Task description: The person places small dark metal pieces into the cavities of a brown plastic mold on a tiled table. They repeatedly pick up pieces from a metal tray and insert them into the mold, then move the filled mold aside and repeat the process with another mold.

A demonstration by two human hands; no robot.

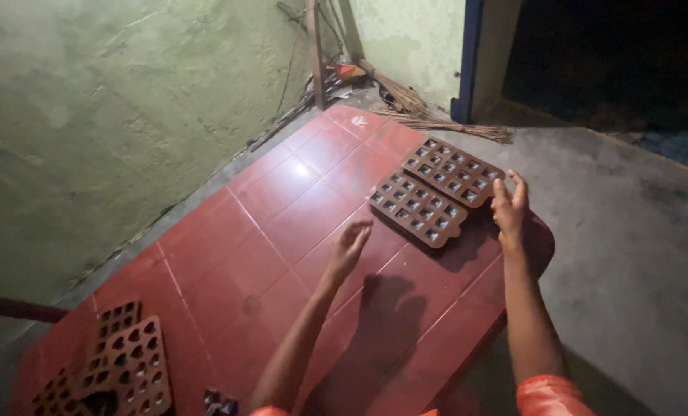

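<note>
A dim room with a rough pale-green plaster wall (pixel 90 115) and a grey concrete floor (pixel 629 254) holds a dark red plastic table with a tile-pattern top (pixel 275 231), set at a slant to the wall. At its far end lie two brown rectangular moulds with rows of small square cavities: the nearer mould (pixel 419 208) and the farther mould (pixel 452 171), side by side and touching or nearly so.

The right hand (pixel 509 206) hovers at the table's right edge, fingers spread and empty, just beside the two moulds' right ends. The left hand (pixel 347 248) is stretched out above the middle of the table, fingers loosely curled apart, holding nothing, a little short of the nearer mould. Both forearms reach up from the bottom of the view.

A wide bare stretch of tabletop lies between the hands and the brown heart-cavity moulds (pixel 124 362) stacked at the near left corner. Beyond the far edge, a straw broom (pixel 436 119) lies on the floor by a blue door frame (pixel 467 58).
</note>
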